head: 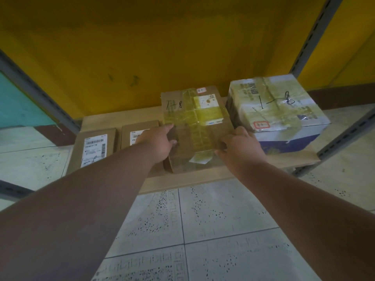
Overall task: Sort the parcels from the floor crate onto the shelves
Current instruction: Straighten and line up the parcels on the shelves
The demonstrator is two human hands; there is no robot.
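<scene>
Yellow wall is backing the shelf [203,179]; left hand [160,141] and right hand [239,148] are gripping a box [194,126] marked "1-8", touching a white parcel [278,110].

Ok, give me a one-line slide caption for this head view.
Both hands, left and right, grip a taped brown parcel on the low shelf, beside a white-wrapped parcel.

Taped brown parcel [194,126] marked 1-8, flat on low shelf [203,179]

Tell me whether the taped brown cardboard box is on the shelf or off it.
On it: the taped brown cardboard box sits flat on the wooden shelf, both hands gripping its near corners.
</scene>
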